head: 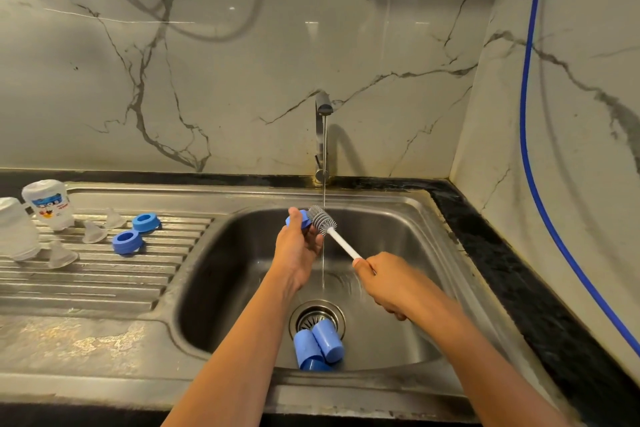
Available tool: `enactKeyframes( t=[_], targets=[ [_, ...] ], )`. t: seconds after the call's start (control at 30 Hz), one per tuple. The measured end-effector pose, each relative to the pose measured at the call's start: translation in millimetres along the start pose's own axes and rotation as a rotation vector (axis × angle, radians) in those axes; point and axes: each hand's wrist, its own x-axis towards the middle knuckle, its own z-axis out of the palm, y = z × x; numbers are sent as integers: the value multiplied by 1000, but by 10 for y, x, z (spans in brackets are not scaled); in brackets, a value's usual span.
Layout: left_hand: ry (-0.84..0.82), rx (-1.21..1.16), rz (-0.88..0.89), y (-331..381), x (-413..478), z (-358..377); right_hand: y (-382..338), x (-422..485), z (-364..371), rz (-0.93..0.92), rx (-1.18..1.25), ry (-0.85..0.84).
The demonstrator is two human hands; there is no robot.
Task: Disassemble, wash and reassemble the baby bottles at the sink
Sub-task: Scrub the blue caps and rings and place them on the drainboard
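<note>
My left hand [297, 246] grips a blue screw ring [300, 218] over the steel sink [408, 215]. My right hand [388, 282] holds the white handle of a bottle brush [323, 220], whose grey bristle head touches the ring under the running water. Blue bottle caps [320, 345] lie by the drain. On the ribbed drainboard [104, 277] at the left stand two upturned clear bottles [46, 203], with three clear teats [92, 231] and two more blue rings [127, 241] beside them.
The tap [322, 135] rises behind the sink with a thin stream falling from it. A black counter edge [502, 270] runs along the right. A blue hose [530, 135] hangs down the right marble wall. Cables hang at the upper left.
</note>
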Motion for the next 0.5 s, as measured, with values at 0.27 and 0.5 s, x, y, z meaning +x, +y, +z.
enactKeyframes(
  t=[0.27, 0.5],
  targets=[
    [-195, 213, -37, -30, -97, 68, 44, 64, -55, 48, -27, 102],
    [-44, 78, 17, -8, -8, 22, 27, 55, 21, 19, -16, 46]
  ],
)
